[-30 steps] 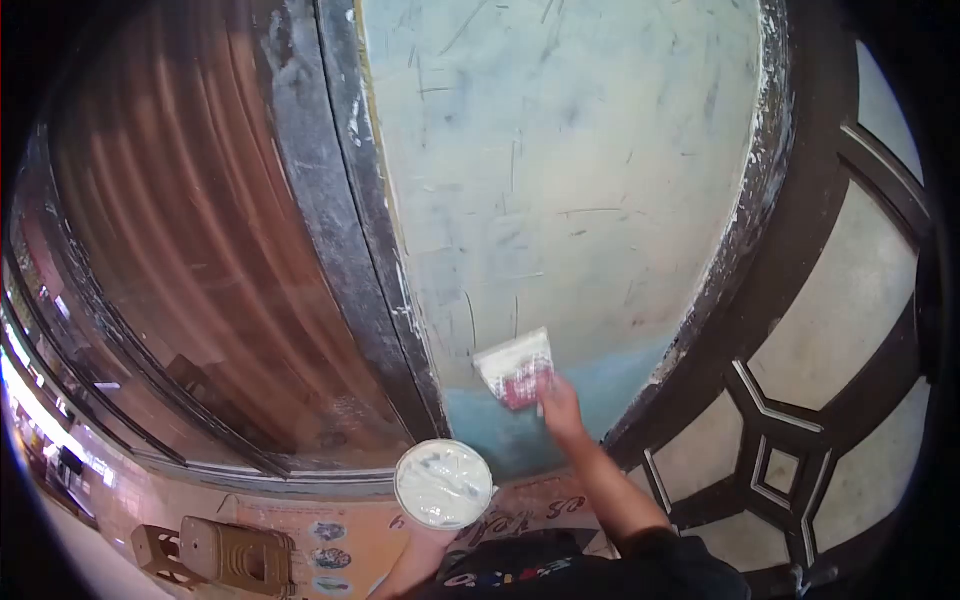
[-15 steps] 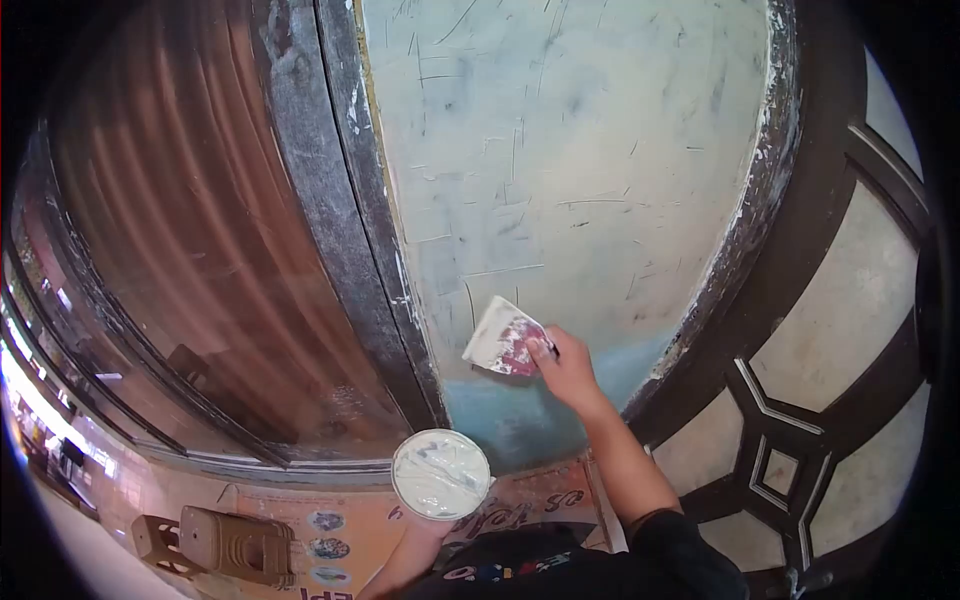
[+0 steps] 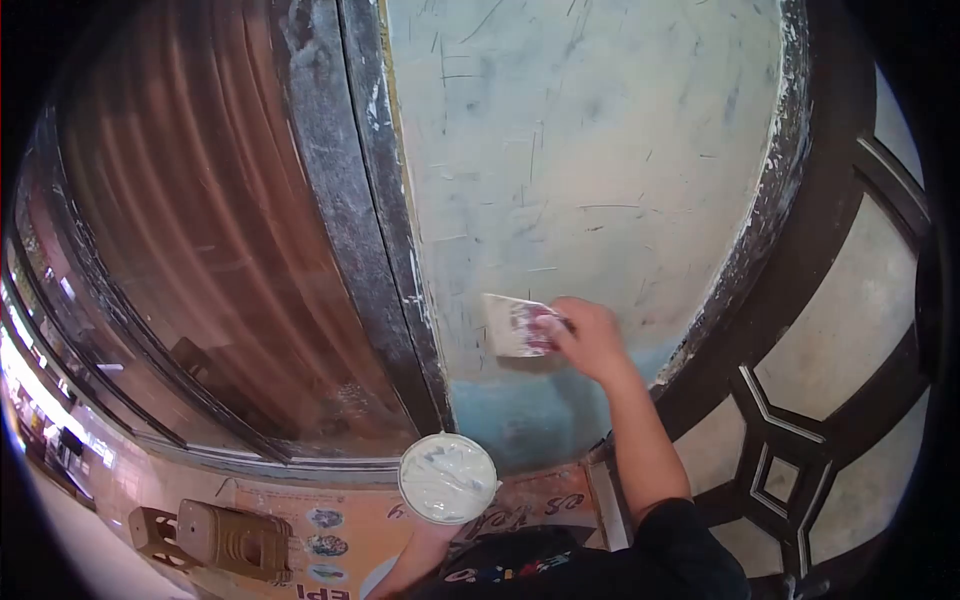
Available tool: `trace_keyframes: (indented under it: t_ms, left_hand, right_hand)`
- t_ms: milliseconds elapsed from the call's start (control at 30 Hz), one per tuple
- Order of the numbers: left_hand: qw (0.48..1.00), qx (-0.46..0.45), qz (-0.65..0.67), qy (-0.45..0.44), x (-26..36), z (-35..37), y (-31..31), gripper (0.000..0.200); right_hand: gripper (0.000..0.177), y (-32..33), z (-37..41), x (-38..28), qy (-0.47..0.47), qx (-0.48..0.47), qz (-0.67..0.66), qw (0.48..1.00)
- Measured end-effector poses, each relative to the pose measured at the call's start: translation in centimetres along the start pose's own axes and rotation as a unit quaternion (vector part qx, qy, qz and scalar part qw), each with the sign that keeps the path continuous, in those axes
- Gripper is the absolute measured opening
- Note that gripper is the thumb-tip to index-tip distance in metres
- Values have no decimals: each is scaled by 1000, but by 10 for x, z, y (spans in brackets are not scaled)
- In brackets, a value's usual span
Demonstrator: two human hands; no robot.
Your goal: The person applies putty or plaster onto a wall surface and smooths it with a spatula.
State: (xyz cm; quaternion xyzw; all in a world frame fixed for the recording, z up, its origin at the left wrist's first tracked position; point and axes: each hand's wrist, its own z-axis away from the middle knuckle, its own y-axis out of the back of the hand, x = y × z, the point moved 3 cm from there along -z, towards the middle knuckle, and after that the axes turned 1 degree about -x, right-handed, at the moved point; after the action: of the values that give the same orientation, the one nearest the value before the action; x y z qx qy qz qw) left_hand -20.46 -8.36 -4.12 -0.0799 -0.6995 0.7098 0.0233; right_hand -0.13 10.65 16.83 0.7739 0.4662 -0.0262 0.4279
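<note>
The right hand (image 3: 592, 340) is clamped on the handle of a broad scraper (image 3: 518, 325). Its white-smeared blade lies flat against the pale wall panel (image 3: 590, 150), just above the blue band (image 3: 520, 410) at the panel's foot and close to the dark frame (image 3: 385, 250). Lower down, the left hand (image 3: 430, 540) grips a round tub (image 3: 447, 478) of white filler from beneath, its fingers mostly hidden. A brown shutter (image 3: 200, 250) stands left of the frame, and a black grille (image 3: 800, 420) is on the right.
</note>
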Motion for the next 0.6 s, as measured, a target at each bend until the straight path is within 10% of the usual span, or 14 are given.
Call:
trace_keyframes:
  t_ms: [233,300,400,533,600]
  left_hand:
    - [1000,3,-27,14,3,-10,1,69]
    - [964,-3,-258,-58,5,-7,2,69]
    - [994,0,104,46,6,-11,14,68]
    - [987,45,-156,11,-6,-17,-5,66]
    - [999,17,-3,52,-9,-20,-1,66]
  right_hand:
    - [25,13,24,71,-117,81,76,987]
    - [25,29,36,71,-143,73,52,986]
    - [24,8,40,45,-119,9,-52,991]
    - [20,-72,24,19,9,-33,7,999]
    - [21,-88,20,38,-16,38,87,995]
